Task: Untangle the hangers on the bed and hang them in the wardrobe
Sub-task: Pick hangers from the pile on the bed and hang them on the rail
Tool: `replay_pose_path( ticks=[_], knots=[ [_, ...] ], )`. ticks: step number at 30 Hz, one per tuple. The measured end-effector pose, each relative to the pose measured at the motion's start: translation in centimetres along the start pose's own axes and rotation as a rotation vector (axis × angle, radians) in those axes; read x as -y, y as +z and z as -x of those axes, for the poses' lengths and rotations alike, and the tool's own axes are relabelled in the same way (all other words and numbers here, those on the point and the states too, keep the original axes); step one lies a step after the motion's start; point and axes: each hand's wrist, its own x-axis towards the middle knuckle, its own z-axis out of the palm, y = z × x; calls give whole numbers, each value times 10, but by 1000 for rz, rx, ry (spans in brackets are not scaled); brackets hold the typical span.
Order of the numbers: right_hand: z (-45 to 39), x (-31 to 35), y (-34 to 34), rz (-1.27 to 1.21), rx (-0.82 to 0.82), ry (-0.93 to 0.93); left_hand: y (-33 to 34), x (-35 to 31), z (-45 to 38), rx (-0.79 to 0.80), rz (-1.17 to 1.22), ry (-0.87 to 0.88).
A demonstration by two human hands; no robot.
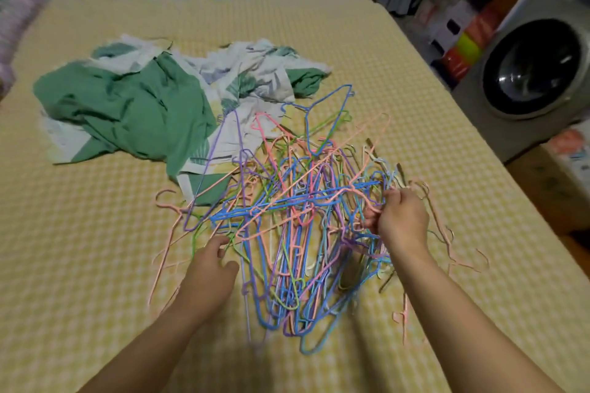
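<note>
A bed (319, 41) covered in a yellow checked spread fills most of the view, with a front-loading washing machine (533, 73) standing just beside its right edge and stacked boxes (459, 38) behind that. No writing on the boxes or the machine is sharp enough to read.

On the near middle of the bed lies one tangled heap of thin wire hangers (300, 217) in blue, pink, purple, green and pale tones; they cross and hook through each other too thickly to count. A few pink ones trail loose at the left and right edges of the heap. Behind the heap, touching its far side, is a crumpled green and white patterned cloth (134, 105).

The right hand (399, 220) is at the heap's right side, fingers curled round several hanger wires and lifting them slightly off the spread. The left hand (210, 268) rests at the heap's near left edge, its fingertips pinching a wire there, though blur makes that grip hard to tell for sure.
</note>
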Motion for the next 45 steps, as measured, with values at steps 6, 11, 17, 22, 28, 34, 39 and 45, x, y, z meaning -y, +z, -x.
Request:
replay_pose_path(
  ticks=[6,11,17,22,28,34,39,45],
  knots=[
    [-4,-10,-15,71,-36,-106,4,10,6,-38,-53,0],
    [3,-3,-1,-46,10,-165,-1,11,19,24,-213,199],
    [17,-19,-1,60,-136,-179,-5,18,24,62,-216,220],
    [10,-68,-3,-9,-192,52,10,27,34,148,-139,201],
    [-24,-111,-17,3,-164,35,21,29,39,171,-129,202],
    [-25,-138,-44,67,-153,3,27,26,39,228,-180,160],
    [-5,-134,-45,-93,-31,39,50,38,35,297,-160,139],
    [22,-113,-57,-264,43,-13,66,34,52,359,-35,196]
  ],
)
